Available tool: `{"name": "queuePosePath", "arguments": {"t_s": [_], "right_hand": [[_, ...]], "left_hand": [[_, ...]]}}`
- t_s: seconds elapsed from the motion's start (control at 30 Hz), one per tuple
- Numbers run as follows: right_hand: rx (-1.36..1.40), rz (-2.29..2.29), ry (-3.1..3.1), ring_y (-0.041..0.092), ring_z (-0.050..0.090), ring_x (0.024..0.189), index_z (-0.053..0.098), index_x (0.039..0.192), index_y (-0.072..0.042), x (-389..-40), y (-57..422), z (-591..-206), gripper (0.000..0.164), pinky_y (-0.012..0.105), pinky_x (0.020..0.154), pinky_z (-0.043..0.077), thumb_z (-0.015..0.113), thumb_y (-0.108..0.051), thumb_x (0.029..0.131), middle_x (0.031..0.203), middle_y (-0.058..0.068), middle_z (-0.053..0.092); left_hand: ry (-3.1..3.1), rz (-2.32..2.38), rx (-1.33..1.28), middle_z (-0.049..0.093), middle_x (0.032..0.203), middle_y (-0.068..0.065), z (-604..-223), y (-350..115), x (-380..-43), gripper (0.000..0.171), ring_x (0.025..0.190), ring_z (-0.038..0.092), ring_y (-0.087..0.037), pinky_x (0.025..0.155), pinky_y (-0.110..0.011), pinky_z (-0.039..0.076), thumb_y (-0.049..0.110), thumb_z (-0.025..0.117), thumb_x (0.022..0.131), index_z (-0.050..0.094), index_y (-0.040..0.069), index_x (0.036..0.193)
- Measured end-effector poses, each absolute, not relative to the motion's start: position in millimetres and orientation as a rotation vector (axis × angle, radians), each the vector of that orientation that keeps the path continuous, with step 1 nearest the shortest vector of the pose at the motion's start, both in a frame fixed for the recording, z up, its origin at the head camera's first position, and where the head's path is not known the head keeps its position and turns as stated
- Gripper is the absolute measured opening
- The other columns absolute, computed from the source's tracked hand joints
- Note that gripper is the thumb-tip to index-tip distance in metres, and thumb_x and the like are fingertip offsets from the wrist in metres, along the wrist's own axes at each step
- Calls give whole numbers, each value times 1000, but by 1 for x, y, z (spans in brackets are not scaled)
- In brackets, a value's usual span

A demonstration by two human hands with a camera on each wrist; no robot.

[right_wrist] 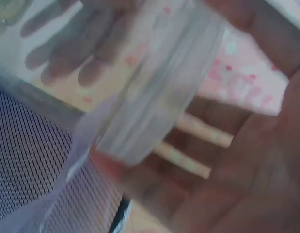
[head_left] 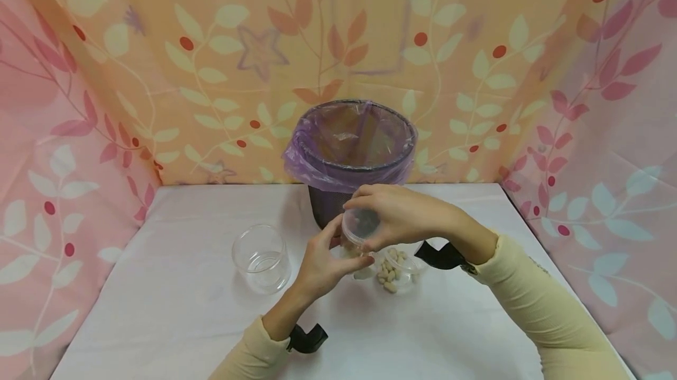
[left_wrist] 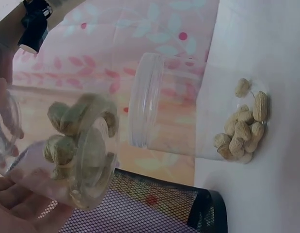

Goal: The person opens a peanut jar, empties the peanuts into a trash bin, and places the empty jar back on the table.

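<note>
In front of the bin, my left hand [head_left: 324, 264] holds a clear jar [left_wrist: 67, 141] with several peanuts [left_wrist: 62, 148] inside. Fingers and thumb wrap around its side. My right hand [head_left: 399, 215] grips the jar's clear lid [right_wrist: 164, 87] from above, its fingers curled around the rim; the lid is blurred in the right wrist view. Whether the lid is loose on the jar I cannot tell. A second clear jar [left_wrist: 179, 104] stands on the table below the right hand, with peanuts [left_wrist: 242, 133] at its bottom.
Left of the hands a clear glass-like container [head_left: 261, 259] stands on the white table [head_left: 174, 309]. Behind the hands is a black mesh bin [head_left: 322, 204] lined with a purple bag [head_left: 338, 171]. Patterned cloth [head_left: 211, 45] encloses the back and sides.
</note>
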State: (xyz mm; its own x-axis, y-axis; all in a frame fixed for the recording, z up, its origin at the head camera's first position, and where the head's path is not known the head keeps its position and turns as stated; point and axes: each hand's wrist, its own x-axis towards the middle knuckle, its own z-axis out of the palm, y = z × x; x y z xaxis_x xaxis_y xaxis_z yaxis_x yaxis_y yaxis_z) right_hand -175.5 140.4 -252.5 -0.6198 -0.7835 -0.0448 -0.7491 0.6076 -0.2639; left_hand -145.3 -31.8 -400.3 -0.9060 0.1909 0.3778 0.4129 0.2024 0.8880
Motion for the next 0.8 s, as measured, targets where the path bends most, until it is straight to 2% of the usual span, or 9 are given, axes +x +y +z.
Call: {"name": "queuePosePath", "arguments": {"t_s": [0.13,0.37,0.6,0.7,0.8], "right_hand": [[-1393,-363,2564,21,55,123,57,135,-9,-177,147,-247,64,40,100,50,80,-22,77,133,3,57],[-1251,-339,2714,23,54,125,54,137,-12,-169,144,-246,64,43,101,49,73,-43,85,136,4,53],[-1092,-243,2888,25,65,104,58,132,-5,-164,136,-245,67,42,89,55,68,-52,86,125,10,60],[-1015,-181,2934,24,66,95,60,129,-4,-161,132,-245,69,41,85,55,68,-55,84,120,10,62],[-978,-145,2952,20,63,80,64,122,-3,-161,129,-246,66,35,75,54,70,-56,82,107,8,62]], "left_hand": [[-2280,-1811,-616,65,124,-7,-399,-33,-144,76,112,61,-17,96,-36,51,20,86,73,50,7,138],[-2284,-1815,-562,64,126,-7,-397,-31,-142,74,112,61,-17,99,-49,50,23,86,73,50,12,137],[-2281,-1777,-497,63,123,3,-398,-27,-139,74,111,60,-13,99,-46,50,27,87,72,51,17,136],[-2282,-1771,-484,64,121,3,-399,-25,-138,74,111,60,-12,98,-43,50,27,88,71,51,16,135],[-2285,-1767,-479,64,119,3,-399,-24,-138,74,110,60,-11,99,-40,50,27,88,70,51,15,133]]}}
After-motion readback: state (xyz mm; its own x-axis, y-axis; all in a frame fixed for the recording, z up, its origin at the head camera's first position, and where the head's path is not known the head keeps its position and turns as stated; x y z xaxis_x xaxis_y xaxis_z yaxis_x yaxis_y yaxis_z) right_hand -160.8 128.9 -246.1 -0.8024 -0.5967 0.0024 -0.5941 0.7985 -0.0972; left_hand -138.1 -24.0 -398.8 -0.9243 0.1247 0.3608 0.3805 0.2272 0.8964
